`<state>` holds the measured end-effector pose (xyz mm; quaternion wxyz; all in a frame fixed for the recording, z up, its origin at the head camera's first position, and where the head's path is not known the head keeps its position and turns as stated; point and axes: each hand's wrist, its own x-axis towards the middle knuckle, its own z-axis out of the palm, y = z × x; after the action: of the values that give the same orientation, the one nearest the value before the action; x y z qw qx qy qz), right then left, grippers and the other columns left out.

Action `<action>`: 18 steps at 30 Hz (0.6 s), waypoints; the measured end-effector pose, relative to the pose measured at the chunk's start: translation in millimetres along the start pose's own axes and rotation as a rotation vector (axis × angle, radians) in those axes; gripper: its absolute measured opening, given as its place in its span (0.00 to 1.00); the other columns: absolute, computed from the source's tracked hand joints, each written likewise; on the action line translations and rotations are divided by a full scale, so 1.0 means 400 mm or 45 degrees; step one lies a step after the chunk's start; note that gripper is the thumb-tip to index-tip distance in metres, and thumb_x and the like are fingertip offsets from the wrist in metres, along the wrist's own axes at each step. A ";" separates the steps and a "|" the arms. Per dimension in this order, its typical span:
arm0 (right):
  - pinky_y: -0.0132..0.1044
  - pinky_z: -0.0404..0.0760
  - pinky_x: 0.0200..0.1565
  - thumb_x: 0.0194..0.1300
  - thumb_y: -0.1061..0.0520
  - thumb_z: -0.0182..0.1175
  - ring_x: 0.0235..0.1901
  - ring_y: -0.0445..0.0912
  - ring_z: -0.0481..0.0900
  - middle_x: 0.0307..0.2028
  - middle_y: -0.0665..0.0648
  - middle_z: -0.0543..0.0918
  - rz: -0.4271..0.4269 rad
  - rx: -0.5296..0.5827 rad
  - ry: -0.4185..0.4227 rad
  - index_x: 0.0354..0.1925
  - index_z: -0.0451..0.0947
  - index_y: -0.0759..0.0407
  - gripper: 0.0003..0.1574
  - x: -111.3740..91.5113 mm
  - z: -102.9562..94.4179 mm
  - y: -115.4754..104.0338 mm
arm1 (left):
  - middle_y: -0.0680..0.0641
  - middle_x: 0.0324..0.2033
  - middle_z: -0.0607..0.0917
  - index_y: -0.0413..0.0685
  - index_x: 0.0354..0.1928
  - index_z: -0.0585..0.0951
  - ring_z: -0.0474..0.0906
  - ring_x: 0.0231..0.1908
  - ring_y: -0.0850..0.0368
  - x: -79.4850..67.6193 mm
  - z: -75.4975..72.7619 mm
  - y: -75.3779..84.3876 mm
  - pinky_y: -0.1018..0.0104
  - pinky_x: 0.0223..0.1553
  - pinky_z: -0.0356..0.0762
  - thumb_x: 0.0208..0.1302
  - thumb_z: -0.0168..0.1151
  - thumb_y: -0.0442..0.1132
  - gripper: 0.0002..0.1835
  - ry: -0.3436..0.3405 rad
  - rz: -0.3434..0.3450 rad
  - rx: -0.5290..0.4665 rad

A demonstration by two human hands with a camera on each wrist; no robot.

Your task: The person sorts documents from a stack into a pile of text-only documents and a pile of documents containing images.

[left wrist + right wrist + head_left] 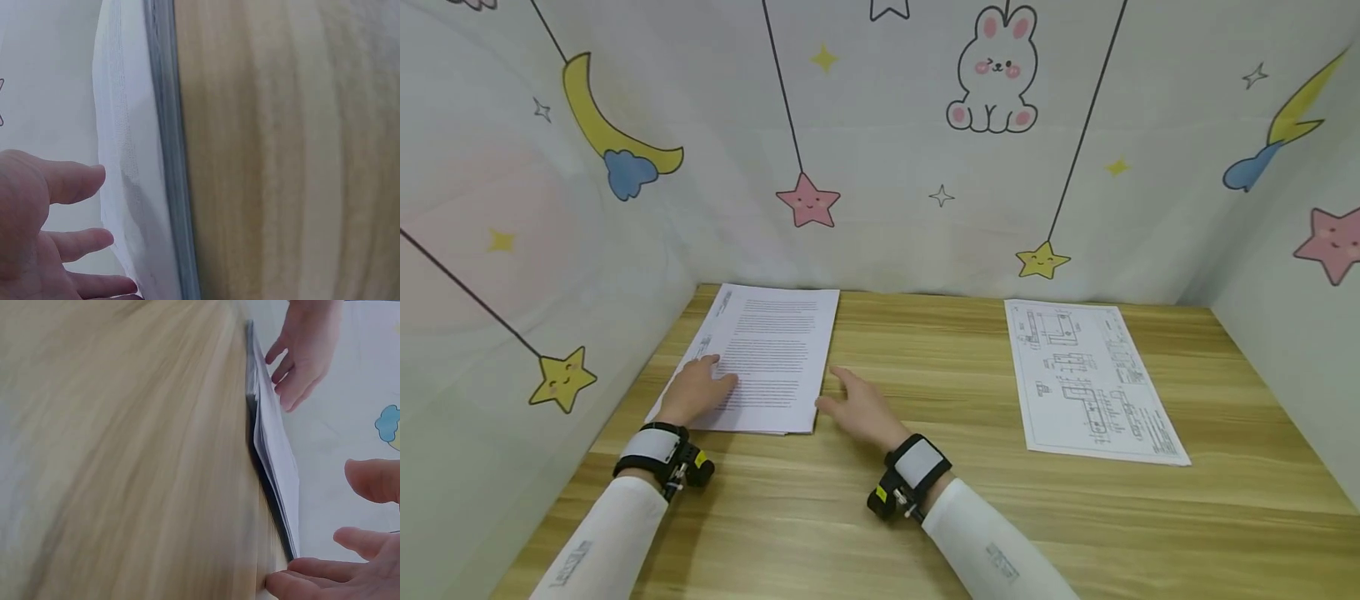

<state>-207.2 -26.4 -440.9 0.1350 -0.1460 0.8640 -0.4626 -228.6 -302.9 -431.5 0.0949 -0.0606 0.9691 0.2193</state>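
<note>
A stack of printed paper sheets (771, 350) lies on the left part of the wooden table, its top page covered in text lines. Over the stack's left side is my left hand (696, 392), fingers spread and extended with fingertips at the page. My right hand (865, 408) is at the stack's lower right edge, its fingers loosely extended. From the right wrist view, the right fingertips (290, 581) are right at the corner of the stack (278, 456), whose sheets fan slightly at the side. The left wrist view shows the stack's thick edge (172, 150) beside the left hand (37, 231).
One sheet with technical drawings (1093, 383) lies on the right side of the table (925, 333). A white curtain (887, 150) printed with stars, a moon and a rabbit closes off the back and both sides.
</note>
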 end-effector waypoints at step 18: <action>0.54 0.56 0.75 0.70 0.50 0.55 0.77 0.55 0.53 0.76 0.60 0.58 0.160 0.521 0.098 0.75 0.59 0.52 0.39 0.039 0.039 -0.025 | 0.21 0.63 0.68 0.23 0.67 0.65 0.66 0.64 0.26 -0.014 0.026 0.038 0.36 0.63 0.67 0.69 0.50 0.45 0.34 0.020 0.045 0.081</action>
<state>-214.7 -49.4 -442.3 0.1573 -0.0436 0.7639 -0.6243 -223.9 -284.2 -433.2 0.0851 -0.0420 0.9773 0.1895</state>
